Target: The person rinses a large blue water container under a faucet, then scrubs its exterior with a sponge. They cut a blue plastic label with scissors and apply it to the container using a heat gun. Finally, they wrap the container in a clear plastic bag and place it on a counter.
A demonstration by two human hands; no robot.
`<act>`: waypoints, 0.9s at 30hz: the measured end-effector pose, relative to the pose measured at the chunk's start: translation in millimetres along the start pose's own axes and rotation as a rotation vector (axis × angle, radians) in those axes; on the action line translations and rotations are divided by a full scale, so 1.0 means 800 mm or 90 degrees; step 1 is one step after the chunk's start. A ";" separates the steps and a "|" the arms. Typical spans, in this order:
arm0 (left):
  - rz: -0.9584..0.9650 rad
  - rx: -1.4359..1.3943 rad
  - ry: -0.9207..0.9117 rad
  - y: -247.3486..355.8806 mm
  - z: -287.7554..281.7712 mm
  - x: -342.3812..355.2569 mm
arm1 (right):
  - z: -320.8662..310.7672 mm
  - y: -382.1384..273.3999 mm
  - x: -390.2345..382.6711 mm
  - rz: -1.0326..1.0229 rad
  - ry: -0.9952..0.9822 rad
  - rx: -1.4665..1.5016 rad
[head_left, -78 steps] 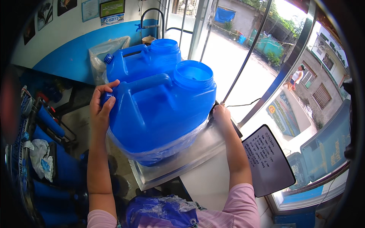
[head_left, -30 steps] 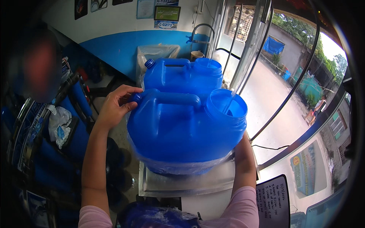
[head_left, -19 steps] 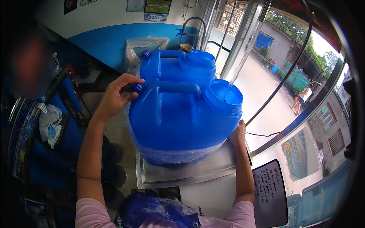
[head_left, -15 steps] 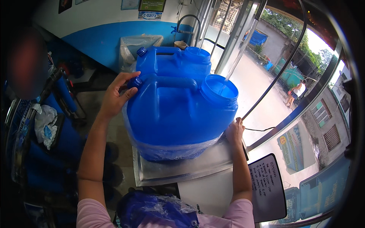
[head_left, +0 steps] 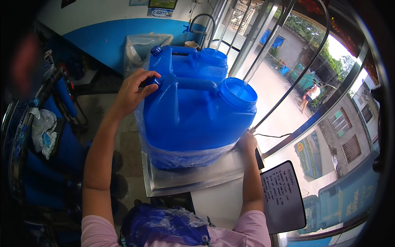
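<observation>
A large blue plastic jug (head_left: 197, 119) stands upright on a metal tray (head_left: 185, 183), clear plastic film wrapped round its lower part. My left hand (head_left: 133, 88) pinches the small dark blue cap (head_left: 152, 81) at its upper left corner. At the jug's lower right side is my right hand (head_left: 248, 140), beside the tray's edge; its fingers are mostly hidden. The wide round mouth (head_left: 242, 92) is uncovered, and a clear stream or tube, I cannot tell which, comes down into it. Right behind stands a second blue jug (head_left: 185, 66) with another clear stream or tube at its mouth.
A curved tap (head_left: 202, 17) and a plastic-lined bin (head_left: 144, 43) stand at the back wall. A thin black hose (head_left: 296, 82) slants down on the right. A written board (head_left: 284, 197) lies near my right arm. Outside the glass, a person (head_left: 311, 94) walks.
The view has shifted slightly. My left hand stays on the cap and my right hand stays at the jug's lower right side. The person outside has moved a little.
</observation>
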State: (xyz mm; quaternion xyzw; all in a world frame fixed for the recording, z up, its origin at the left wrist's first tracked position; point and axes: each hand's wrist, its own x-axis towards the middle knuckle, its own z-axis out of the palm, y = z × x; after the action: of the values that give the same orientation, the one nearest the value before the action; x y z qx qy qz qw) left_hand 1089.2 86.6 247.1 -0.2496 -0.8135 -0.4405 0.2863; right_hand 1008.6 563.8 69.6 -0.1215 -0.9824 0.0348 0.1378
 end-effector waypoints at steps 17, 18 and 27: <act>-0.036 -0.141 0.151 0.012 0.047 -0.028 | -0.004 0.011 0.002 -0.060 -0.154 -0.154; -0.037 -0.141 0.156 0.015 0.046 -0.030 | -0.005 0.006 0.008 -0.079 -0.122 -0.173; -0.081 -0.134 0.160 0.030 0.037 -0.036 | 0.040 -0.065 0.135 -0.222 -0.125 0.277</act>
State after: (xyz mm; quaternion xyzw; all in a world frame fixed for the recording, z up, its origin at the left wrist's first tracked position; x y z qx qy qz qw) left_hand 1118.1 119.8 228.0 -0.1688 -0.7348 -0.5681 0.3299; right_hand 886.7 538.9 72.3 0.0854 -0.9665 0.2321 0.0692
